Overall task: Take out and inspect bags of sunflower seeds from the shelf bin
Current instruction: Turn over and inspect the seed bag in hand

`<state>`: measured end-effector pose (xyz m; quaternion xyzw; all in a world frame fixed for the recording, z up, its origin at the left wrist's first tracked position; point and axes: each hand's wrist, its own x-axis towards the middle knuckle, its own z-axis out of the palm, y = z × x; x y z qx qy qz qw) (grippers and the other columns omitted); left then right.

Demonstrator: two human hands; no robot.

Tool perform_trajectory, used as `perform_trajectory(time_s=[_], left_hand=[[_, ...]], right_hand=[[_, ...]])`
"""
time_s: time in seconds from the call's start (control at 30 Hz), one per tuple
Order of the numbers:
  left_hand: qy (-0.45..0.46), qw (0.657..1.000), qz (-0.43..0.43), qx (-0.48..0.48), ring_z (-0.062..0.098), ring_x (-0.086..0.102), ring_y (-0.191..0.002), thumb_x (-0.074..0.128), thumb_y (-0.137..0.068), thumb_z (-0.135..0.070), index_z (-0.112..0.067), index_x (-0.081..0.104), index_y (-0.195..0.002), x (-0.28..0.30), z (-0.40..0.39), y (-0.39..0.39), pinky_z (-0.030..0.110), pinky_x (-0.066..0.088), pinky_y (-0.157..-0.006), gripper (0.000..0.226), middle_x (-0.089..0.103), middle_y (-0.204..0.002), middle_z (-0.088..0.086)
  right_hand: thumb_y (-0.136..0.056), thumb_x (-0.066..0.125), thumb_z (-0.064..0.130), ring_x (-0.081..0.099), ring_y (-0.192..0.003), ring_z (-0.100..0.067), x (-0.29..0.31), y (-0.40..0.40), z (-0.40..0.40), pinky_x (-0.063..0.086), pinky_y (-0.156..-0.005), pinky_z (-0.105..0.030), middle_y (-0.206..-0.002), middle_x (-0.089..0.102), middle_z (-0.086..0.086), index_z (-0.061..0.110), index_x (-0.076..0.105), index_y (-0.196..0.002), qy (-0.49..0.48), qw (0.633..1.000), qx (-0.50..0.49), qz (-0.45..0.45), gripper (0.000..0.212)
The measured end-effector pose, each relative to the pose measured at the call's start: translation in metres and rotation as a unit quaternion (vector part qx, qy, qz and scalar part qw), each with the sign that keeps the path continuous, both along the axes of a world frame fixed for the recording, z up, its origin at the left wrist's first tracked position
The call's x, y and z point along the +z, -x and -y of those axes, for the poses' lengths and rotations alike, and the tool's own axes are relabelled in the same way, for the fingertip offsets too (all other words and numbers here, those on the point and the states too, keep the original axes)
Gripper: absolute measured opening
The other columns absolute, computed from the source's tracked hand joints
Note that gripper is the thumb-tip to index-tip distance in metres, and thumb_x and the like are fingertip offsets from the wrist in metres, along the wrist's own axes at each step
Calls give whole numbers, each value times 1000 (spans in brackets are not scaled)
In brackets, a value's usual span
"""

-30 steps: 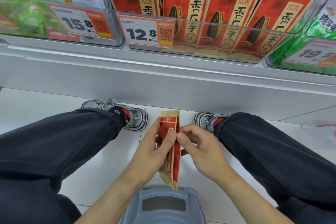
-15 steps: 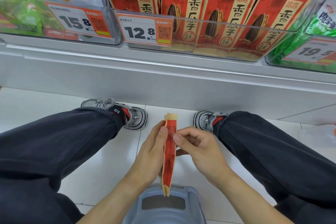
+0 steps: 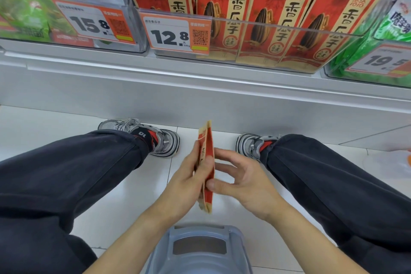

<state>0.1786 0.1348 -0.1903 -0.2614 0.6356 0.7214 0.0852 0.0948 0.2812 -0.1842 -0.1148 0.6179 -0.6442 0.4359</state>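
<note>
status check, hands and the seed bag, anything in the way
Left hand grips sunflower seed bag, edge-on, upright over floor. Right hand open, fingers touching bag's side. Nothing blocking; shelf bin holds more bags.

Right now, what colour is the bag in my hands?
Red with tan kraft-paper edges, seen edge-on in the head view: the bag.
</note>
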Motion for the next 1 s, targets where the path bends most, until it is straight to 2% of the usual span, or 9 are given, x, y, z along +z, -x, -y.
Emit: perform_trajectory(time_s=[0.07, 0.17, 0.23, 0.37, 0.53, 0.73, 0.87, 0.93, 1.0], left_hand=[[-22, 999, -2, -45, 0, 64, -108, 56, -93, -58, -60, 31, -143, 2, 1, 1, 27, 56, -92, 56, 68, -119, -19], [-32, 996, -21, -79, 3, 62, -83, 49, -102, -32, -47, 33, -150, 3, 1, 0, 38, 55, -101, 53, 65, -85, -17], [-36, 996, -25, -82, 5, 61, -86, 44, -108, -19, -43, 32, -153, 2, 2, -1, 42, 51, -106, 53, 63, -89, -11], [-40, 993, -35, -103, 12, 62, -104, 55, -97, -41, -54, 33, -150, 6, 5, -2, 40, 50, -108, 59, 66, -111, -14], [-34, 986, -38, -158, 1, 60, -104, 54, -100, -20, -42, 23, -157, 10, 8, -2, 34, 47, -108, 68, 64, -104, -25], [-121, 981, -14, -153, 15, 56, -131, 52, -99, -18, -36, 34, -155, 10, 16, -4, 46, 41, -116, 62, 53, -147, -9], [-175, 983, -14, -56, 45, 57, -125, 56, -97, -32, -16, 53, -142, 5, 12, -1, 59, 45, -109, 48, 59, -136, 24], [-185, 983, 2, 11, 46, 62, -120, 57, -95, -43, -8, 53, -138, 4, 8, 1, 64, 48, -102, 56, 63, -131, 26], [-146, 988, 10, 55, 36, 68, -114, 57, -97, -47, -12, 57, -133, 1, 6, 4, 59, 53, -98, 50, 70, -125, 15]], right_hand=[[-80, 76, -8, 66, -121, -25, 0, 6, -2, 61, -84, -41, -132, 68, -4, 9, 63, -133, 21, 998, -56, 35, 57], [-80, 74, 0, 70, -115, -27, 4, 16, -6, 62, -82, -41, -130, 70, -5, 10, 62, -134, 28, 993, -100, 58, 55], [-81, 73, 4, 71, -113, -26, 6, 19, -7, 62, -82, -41, -128, 71, -4, 10, 63, -133, 30, 993, -103, 54, 54], [-79, 74, 6, 70, -114, -24, 6, 17, -6, 62, -81, -37, -127, 72, -2, 12, 63, -133, 27, 994, -102, 37, 55], [-81, 74, 3, 68, -118, -26, 5, 16, -6, 62, -83, -42, -128, 71, -5, 10, 64, -133, 31, 995, -96, 27, 53], [-77, 79, 11, 68, -117, -22, 6, 19, -8, 63, -81, -45, -122, 73, -3, 12, 69, -125, 15, 997, -79, -15, 49], [-77, 81, 26, 65, -119, -13, 1, 18, -9, 61, -89, -39, -120, 73, 4, 18, 73, -121, -41, 992, -58, -101, 45], [-80, 77, 29, 65, -118, -13, -3, 16, -8, 60, -91, -37, -121, 72, 6, 18, 76, -116, -46, 989, -40, -137, 38], [-83, 74, 30, 66, -115, -11, -4, 13, -6, 59, -91, -33, -118, 73, 8, 17, 79, -109, -49, 987, -19, -154, 30]])
